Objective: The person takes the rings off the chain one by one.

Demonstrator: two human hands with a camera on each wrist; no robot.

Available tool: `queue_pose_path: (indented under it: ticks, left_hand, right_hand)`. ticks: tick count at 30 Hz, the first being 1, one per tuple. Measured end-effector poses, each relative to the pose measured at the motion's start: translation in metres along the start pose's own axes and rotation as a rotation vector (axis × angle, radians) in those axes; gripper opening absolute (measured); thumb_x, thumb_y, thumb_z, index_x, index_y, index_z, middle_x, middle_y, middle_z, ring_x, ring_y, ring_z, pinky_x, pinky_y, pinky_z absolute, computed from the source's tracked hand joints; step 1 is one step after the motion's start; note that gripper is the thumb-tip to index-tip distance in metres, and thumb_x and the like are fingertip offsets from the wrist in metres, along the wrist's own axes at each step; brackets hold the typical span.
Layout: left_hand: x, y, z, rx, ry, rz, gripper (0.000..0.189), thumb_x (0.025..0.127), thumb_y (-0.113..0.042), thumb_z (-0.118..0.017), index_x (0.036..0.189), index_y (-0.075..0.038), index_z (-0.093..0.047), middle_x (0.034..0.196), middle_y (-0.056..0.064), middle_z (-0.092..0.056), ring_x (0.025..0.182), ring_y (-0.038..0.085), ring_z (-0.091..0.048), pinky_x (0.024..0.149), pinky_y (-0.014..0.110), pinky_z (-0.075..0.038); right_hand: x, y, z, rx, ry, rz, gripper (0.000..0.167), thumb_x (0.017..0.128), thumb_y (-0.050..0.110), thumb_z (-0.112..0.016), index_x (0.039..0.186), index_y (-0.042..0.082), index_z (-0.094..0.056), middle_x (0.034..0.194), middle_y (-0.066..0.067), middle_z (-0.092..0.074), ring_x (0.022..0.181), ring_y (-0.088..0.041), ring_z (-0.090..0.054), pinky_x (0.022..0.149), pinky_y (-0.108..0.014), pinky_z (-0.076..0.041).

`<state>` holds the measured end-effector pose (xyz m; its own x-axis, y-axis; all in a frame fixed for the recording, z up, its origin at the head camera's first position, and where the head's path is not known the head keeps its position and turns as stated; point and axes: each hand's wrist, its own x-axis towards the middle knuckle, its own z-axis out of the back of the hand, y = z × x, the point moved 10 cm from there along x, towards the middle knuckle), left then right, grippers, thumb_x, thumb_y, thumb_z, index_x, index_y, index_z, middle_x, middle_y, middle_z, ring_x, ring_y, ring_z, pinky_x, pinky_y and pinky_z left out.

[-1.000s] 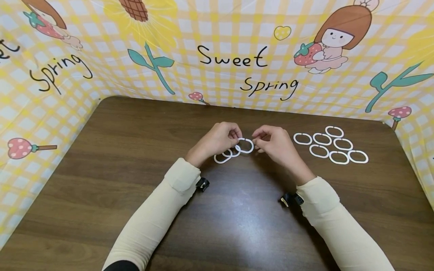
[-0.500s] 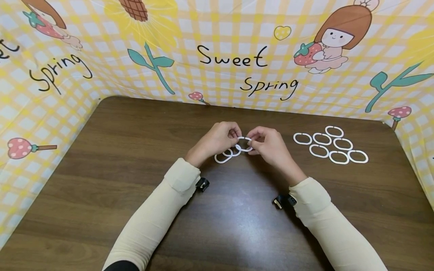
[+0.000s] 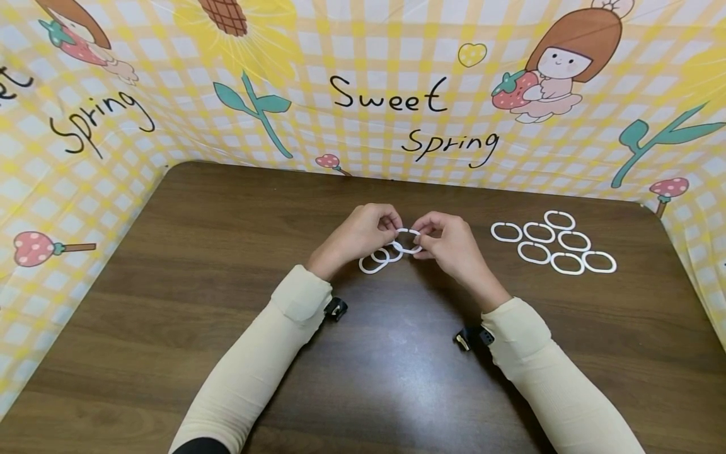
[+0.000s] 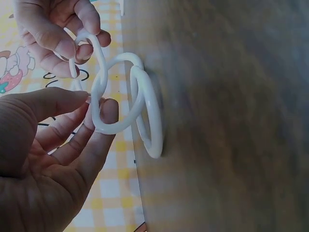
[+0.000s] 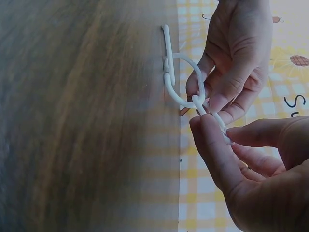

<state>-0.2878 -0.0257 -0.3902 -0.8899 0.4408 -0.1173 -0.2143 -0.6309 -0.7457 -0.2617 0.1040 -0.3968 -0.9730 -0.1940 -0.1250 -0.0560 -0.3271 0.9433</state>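
A short chain of white plastic chain links hangs between my hands, close over the brown table. My left hand (image 3: 365, 230) pinches it from the left; in the left wrist view its thumb and fingertips meet at the edge of a middle link (image 4: 108, 129). My right hand (image 3: 450, 243) grips the end link (image 3: 409, 231) between thumb and fingers. That link passes through the middle one, as the right wrist view shows. Below, the lowest link (image 3: 371, 265) of the chain trails on the tabletop.
Several loose white links (image 3: 567, 263) lie flat on the table (image 3: 227, 302) to the right of my right hand. A yellow checked cloth (image 3: 363, 50) stands as a wall along the back and sides. Both wrists carry small black cameras.
My right hand has moved left onto the end link and now grips it, where a second ago it was just beside it. The left hand has barely moved; the loose links are unchanged.
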Motion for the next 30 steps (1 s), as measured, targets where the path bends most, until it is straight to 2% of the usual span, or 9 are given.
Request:
queue_pose_path:
  ticks: [16, 30]
  left_hand:
    - [-0.010, 0.013, 0.011, 0.033, -0.021, 0.016, 0.010, 0.097, -0.012, -0.067, 0.100, -0.007, -0.075, 0.089, 0.006, -0.069, 0.085, 0.018, -0.063, 0.077, 0.027, -0.049]
    - [-0.016, 0.012, 0.003, 0.010, 0.077, -0.012, 0.010, 0.094, -0.003, -0.068, 0.101, -0.003, -0.076, 0.088, 0.007, -0.073, 0.082, 0.015, -0.065, 0.074, 0.023, -0.051]
  right_hand:
    - [0.000, -0.001, 0.001, 0.003, -0.006, 0.010, 0.019, 0.092, -0.013, -0.059, 0.109, -0.015, -0.067, 0.090, -0.022, -0.068, 0.069, -0.010, -0.069, 0.067, -0.027, -0.063]
    - [0.000, 0.000, 0.001, 0.011, -0.001, 0.014, 0.019, 0.092, -0.012, -0.059, 0.109, -0.015, -0.067, 0.090, -0.021, -0.068, 0.070, -0.010, -0.069, 0.068, -0.028, -0.064]
